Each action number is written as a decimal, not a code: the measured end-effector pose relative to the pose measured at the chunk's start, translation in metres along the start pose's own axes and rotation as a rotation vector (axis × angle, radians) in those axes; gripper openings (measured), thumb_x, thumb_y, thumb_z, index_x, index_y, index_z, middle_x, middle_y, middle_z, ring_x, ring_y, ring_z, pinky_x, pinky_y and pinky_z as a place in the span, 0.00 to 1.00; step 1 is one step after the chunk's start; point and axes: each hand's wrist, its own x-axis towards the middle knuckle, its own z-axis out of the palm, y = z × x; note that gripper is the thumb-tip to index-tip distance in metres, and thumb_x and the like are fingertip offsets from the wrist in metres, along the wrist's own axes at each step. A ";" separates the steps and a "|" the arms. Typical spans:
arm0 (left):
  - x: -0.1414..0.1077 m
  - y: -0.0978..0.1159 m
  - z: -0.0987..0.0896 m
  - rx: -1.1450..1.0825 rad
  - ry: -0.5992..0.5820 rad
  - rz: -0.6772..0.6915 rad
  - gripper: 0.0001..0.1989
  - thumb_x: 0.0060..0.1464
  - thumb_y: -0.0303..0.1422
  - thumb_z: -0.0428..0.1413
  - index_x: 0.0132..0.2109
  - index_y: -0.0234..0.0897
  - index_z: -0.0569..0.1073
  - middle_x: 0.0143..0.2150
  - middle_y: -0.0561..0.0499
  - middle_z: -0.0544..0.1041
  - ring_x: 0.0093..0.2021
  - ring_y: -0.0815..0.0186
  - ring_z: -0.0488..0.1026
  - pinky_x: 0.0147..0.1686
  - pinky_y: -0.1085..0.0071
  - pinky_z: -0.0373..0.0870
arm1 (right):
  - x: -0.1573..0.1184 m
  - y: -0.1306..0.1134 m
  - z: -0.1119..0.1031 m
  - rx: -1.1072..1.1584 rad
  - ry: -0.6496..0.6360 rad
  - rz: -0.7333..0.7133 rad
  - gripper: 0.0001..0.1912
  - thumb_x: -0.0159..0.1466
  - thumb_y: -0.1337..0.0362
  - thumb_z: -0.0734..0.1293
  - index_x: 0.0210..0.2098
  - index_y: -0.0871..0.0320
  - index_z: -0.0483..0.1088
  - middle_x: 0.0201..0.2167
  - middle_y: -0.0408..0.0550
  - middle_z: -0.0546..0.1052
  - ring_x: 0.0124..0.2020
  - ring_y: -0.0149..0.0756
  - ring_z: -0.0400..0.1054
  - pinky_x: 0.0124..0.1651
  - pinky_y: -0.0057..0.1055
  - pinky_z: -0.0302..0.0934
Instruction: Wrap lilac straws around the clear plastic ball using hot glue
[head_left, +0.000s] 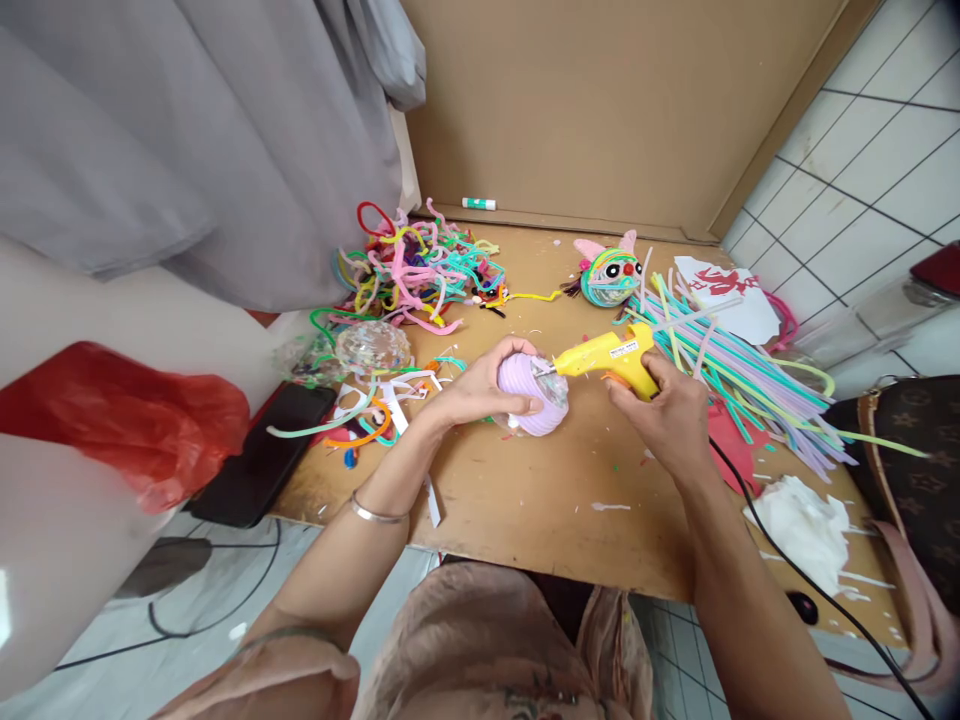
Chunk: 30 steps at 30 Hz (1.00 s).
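Note:
My left hand [480, 385] is wrapped round a clear plastic ball partly covered with coiled lilac pipe cleaner [534, 405], holding it above the table. In my right hand [664, 405] is a yellow hot glue gun [607, 355], gripped by its handle with the fingers near the orange trigger. Its nozzle meets the bare clear part of the ball at the edge of the lilac rows. A black cord trails from the gun past my right forearm. Part of the ball is hidden by my left fingers.
Tangled pipe cleaners [412, 265] lie at the back left, near another clear ball [373, 347]. A finished-looking animal head [609, 272] and straight pipe cleaners [750, 350] are at the right. A black phone [259, 455], white tissue [802, 525] and brown bag [907, 470] sit near the edges.

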 end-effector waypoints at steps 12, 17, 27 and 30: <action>-0.001 0.002 0.000 0.003 -0.004 -0.004 0.31 0.37 0.34 0.67 0.49 0.38 0.65 0.50 0.47 0.71 0.42 0.66 0.70 0.39 0.72 0.70 | -0.001 0.004 -0.001 -0.025 -0.003 0.014 0.17 0.55 0.55 0.66 0.21 0.55 0.55 0.18 0.36 0.56 0.19 0.24 0.47 0.23 0.25 0.45; -0.002 0.007 0.002 -0.004 0.007 -0.011 0.31 0.35 0.34 0.67 0.48 0.37 0.65 0.48 0.48 0.71 0.40 0.67 0.69 0.37 0.73 0.69 | -0.001 0.003 -0.001 -0.031 -0.012 0.010 0.16 0.55 0.56 0.66 0.21 0.55 0.55 0.19 0.36 0.56 0.20 0.24 0.48 0.24 0.25 0.45; 0.000 0.001 0.000 0.022 -0.004 0.018 0.30 0.37 0.34 0.67 0.48 0.38 0.65 0.47 0.48 0.71 0.44 0.63 0.71 0.42 0.68 0.70 | 0.003 0.003 -0.001 -0.011 -0.038 0.158 0.16 0.50 0.53 0.65 0.19 0.55 0.54 0.16 0.35 0.54 0.20 0.25 0.47 0.24 0.27 0.44; 0.000 0.000 -0.001 0.016 0.002 0.024 0.30 0.36 0.34 0.67 0.48 0.38 0.65 0.48 0.48 0.71 0.46 0.62 0.70 0.44 0.68 0.71 | 0.006 0.007 -0.001 0.015 -0.105 0.284 0.17 0.50 0.51 0.63 0.19 0.54 0.54 0.16 0.36 0.54 0.20 0.26 0.47 0.24 0.28 0.44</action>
